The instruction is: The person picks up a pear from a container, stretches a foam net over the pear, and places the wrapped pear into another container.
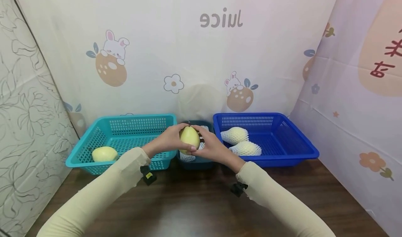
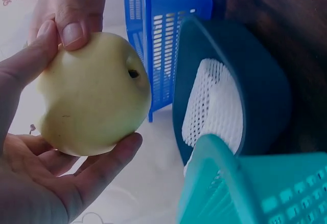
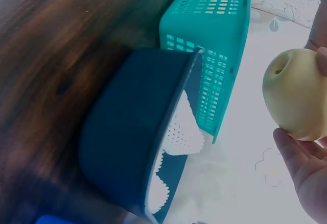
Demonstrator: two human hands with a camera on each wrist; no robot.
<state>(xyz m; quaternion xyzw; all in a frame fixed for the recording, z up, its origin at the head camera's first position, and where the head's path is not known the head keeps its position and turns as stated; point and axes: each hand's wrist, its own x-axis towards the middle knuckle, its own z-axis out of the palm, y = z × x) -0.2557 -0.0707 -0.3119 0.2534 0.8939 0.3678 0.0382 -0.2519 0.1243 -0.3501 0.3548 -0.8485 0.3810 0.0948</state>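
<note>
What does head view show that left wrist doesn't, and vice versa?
Head only: a bare pear in the turquoise basket, two net-wrapped pears in the blue basket.
Left wrist only: the dark hollow in the base of the held pear.
Both: that pear, left hand, right hand, white foam netting, dark teal bin, parts of both baskets.

A person in cream sleeves (image 1: 97, 191) holds a pale yellow pear (image 1: 189, 136), stem uppermost, between the left grip (image 1: 171, 139) and right grip (image 1: 211, 146), partly hiding a dark teal container (image 1: 196, 165) with white foam netting (image 1: 186, 157) inside. On the wood-grain bench (image 1: 188, 209), a turquoise basket (image 1: 138, 116) at left contains one bare yellow fruit (image 1: 105, 154); at right, two net-wrapped fruits (image 1: 246, 148) lie in a blue basket (image 1: 282, 139). A backdrop (image 1: 194, 55) bears rabbits, flowers and the mirrored word "Juice."
</note>
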